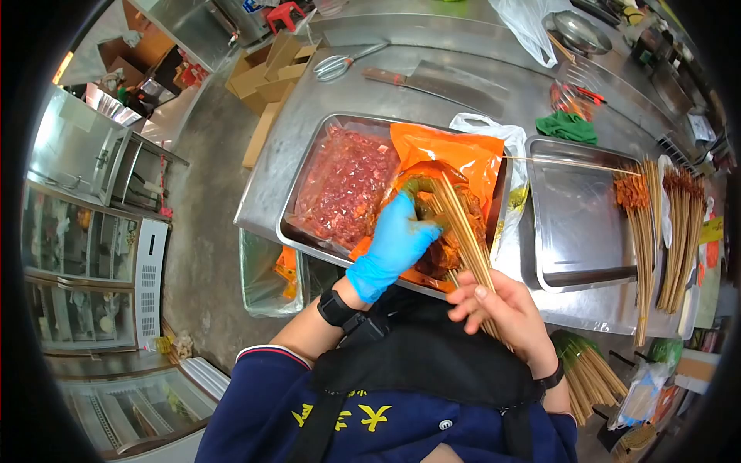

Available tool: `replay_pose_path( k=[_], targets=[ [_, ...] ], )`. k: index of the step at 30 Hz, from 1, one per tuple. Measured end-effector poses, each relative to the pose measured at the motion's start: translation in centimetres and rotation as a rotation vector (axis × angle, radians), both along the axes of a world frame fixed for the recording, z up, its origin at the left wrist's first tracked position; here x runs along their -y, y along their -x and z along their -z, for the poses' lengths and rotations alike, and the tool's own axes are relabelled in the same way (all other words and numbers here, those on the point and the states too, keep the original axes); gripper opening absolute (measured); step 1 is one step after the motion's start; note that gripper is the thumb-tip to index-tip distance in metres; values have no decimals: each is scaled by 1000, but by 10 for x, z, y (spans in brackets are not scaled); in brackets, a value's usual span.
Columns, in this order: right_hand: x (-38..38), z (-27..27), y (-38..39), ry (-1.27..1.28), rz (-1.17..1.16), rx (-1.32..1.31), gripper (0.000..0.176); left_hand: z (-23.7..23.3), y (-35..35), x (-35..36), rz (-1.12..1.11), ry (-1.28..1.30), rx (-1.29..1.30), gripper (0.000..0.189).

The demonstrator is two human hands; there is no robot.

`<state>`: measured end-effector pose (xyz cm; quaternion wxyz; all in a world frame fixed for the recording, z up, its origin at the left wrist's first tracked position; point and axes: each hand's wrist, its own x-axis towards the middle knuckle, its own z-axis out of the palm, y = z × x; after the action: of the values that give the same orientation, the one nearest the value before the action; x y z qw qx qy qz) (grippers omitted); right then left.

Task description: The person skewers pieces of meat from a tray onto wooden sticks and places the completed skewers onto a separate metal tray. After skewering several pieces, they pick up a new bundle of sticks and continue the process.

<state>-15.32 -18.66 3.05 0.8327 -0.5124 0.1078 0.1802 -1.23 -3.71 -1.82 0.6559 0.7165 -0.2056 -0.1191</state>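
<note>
My left hand (401, 235), in a blue glove with sauce-stained fingers, curls over marinated meat (444, 253) in an open orange bag (455, 147). Its fingertips are partly hidden in the meat, close beside the upper ends of the skewers. My bare right hand (505, 309) holds a bundle of bamboo skewers (463, 224), slanting from my palm up over the bag. The bag lies in a metal tray (309, 243). Left of it in that tray is a clear bag of diced red meat (347, 185).
An adjacent metal tray (575, 231) has loaded skewers (633, 193) along its right edge, with more skewers (683, 224) beyond. A cleaver (455, 89), scissors (347, 63) and a green cloth (567, 127) lie behind. A lined bin (266, 289) stands below the counter at left.
</note>
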Motion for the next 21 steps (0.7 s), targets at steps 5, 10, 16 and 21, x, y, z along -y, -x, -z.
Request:
replay_pose_path(
  k=[5, 10, 16, 21],
  targets=[
    [8, 13, -2, 59, 96, 2, 31, -20, -10, -24, -100, 169, -275, 34],
    [3, 10, -7, 150, 92, -21, 28, -32, 12, -19, 103, 178, -493, 24],
    [0, 13, -5, 222, 60, 6, 28, -26, 14, -11, 177, 268, -557, 22],
    [0, 17, -3, 132, 176, 19, 31, -27, 16, -15, 164, 260, -555, 22]
  ],
)
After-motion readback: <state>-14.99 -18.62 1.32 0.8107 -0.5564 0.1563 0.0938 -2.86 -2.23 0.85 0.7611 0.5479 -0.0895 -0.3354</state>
